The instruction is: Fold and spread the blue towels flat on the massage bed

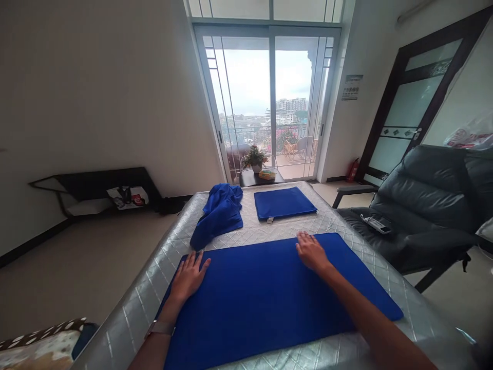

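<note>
Two hands (188, 277) (311, 252) touch one blue mat (254, 303), seemingly two cloths (221, 210) (285, 203) beyond.

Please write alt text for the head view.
A person's left hand and right hand rest on a large blue cloth spread on a silvery quilted mattress. Beyond lie a crumpled blue cloth, left, and a smaller flat blue cloth, right; behind, a sliding glass door.

Smooth, matt blue cloth here, that's the mat (254, 303) under the left hand (188, 277) and right hand (313, 253)! Just past the left, rumpled blue fabric (223, 205), soft-looking and dull; past the right, a flat blue piece (285, 203), also matt cloth. Beneath all 3, a quilted cover (133, 303) shines silvery. Rightward of the right hand, a recliner (427, 177) gleams, dark and leather-like.
</note>
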Motion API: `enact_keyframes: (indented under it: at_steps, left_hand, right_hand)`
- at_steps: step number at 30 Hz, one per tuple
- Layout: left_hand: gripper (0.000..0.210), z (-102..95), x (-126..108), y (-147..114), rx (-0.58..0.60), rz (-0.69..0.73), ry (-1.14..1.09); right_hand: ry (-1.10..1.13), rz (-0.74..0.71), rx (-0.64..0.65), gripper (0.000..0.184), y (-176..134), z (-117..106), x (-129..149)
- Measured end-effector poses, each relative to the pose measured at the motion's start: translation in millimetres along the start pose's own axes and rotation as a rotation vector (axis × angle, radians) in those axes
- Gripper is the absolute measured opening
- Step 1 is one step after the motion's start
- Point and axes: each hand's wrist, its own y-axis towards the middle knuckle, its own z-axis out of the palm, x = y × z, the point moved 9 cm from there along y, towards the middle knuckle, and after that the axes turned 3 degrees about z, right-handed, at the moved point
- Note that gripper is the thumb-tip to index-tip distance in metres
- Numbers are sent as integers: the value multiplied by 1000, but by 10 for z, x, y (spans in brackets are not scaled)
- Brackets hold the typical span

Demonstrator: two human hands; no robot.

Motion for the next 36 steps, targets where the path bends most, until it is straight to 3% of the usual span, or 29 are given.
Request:
enact_keyframes:
  at_steps: [2, 4, 7, 10, 16, 18, 21, 26, 28, 30, 31, 33, 36]
  left_hand:
    - [73, -30, -19, -14, 7, -6, 0]
    - [71, -54, -33, -32, 27, -15, -1]
    - [69, -85, -32, -51, 47, -21, 13]
    - [67, -77, 19, -45, 67, -28, 36]
    - [63, -1, 150, -24, 55, -28, 79]
    - [58, 26, 126, -28, 39, 26, 115]
    - [55, 66, 111, -32, 58, 67, 159]
    - [59, -5, 157, 49, 133, 18, 150]
    - [66, -80, 114, 120, 146, -64, 160]
    - [75, -188, -132, 203, 89, -103, 171]
    - [77, -226, -370, 244, 49, -70, 159]
    - [73, -223, -1040, 299, 0, 106, 83]
    - [67, -63, -2070, 276, 11, 381, -63]
  right_hand:
    - [102, -188, 64, 66, -32, 103, 701]
    - [164, -304, 107, 70, -60, 191, 1169]
    - [183, -315, 157, 72, -43, 299, 1268]
    - [138, -254, 167, 72, -5, 329, 790]
    - [-27, 13, 93, 67, 33, 243, -843]
    - [-66, 92, 80, 66, 44, 241, -1239]
    - [-83, 147, 84, 65, 78, 280, -1506]
    - [-87, 155, 45, 65, 95, 290, -1490]
    - [-80, 145, 33, 65, 93, 292, -1472]
    - [-76, 146, 26, 65, 97, 302, -1482]
    - [-76, 150, 25, 65, 100, 310, -1494]
    - [-76, 160, 18, 65, 108, 321, -1519]
    - [-81, 146, -5, 64, 115, 313, -1522]
